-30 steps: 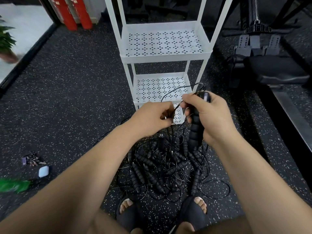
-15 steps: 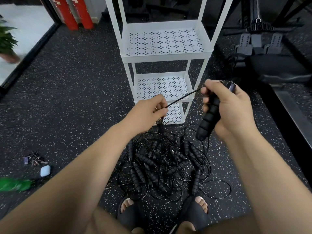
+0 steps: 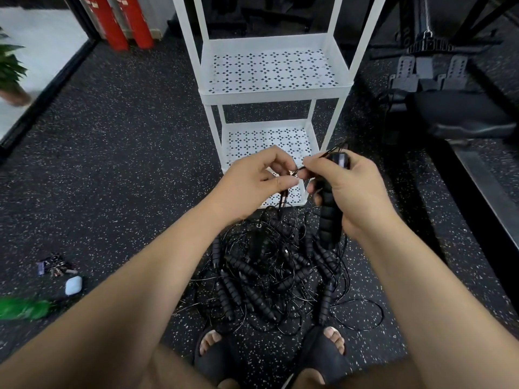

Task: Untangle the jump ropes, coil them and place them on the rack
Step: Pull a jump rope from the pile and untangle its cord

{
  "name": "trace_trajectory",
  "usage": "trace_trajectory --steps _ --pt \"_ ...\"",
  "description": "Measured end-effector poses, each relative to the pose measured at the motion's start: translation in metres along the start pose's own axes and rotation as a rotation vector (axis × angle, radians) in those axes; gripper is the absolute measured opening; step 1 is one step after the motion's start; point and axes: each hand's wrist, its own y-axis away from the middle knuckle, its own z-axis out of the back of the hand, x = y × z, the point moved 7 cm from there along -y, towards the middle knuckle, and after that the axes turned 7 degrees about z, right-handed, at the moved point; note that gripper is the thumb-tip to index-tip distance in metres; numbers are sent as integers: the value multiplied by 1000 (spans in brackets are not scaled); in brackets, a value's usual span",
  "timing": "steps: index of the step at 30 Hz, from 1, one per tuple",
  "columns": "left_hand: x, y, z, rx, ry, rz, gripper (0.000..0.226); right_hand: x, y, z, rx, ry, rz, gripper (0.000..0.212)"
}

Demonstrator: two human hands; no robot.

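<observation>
Black cord (image 3: pixel 298 171) is pinched between the thumb and fingers (image 3: pixel 283 182) of the left hand (image 3: pixel 252 181), just beside the right hand (image 3: pixel 354 189). The right hand's fingers (image 3: pixel 312 164) are curled round a ribbed handle (image 3: pixel 328 220) held upright and appear to nip the same cord at its top. Half a second ago the hands stood apart with the cord taut between them. They have now closed together, leaving only a short span. This suggests that a drawn-out length is being folded back to the handle as a loop, so coiling of the first rope is at an early stage. From the left hand the cord drops into the heap (image 3: pixel 275 273) on the speckled floor (image 3: pixel 126 164), in front of the white rack (image 3: pixel 276 94). Counts: two hands; one handle held; ten or more handles in the heap, overlap preventing an exact figure; one rack with three shelves; two sandals (image 3: pixel 323 357); one pale case (image 3: pixel 73 285); one bunch of keys (image 3: pixel 54 267).
</observation>
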Motion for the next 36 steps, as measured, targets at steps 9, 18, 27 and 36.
trace_trajectory --steps 9,18,27,36 --pt "9 4 -14 241 13 103 24 15 -3 13 -48 -61 34 11" --pt "28 5 -19 265 -380 168 32 25 -2 22 -69 -116 56 13" --pt "53 14 -44 500 -453 357 13 29 0 23 -85 -127 72 13" --pt "52 14 -36 535 -323 438 28 36 0 31 -154 -190 113 13"
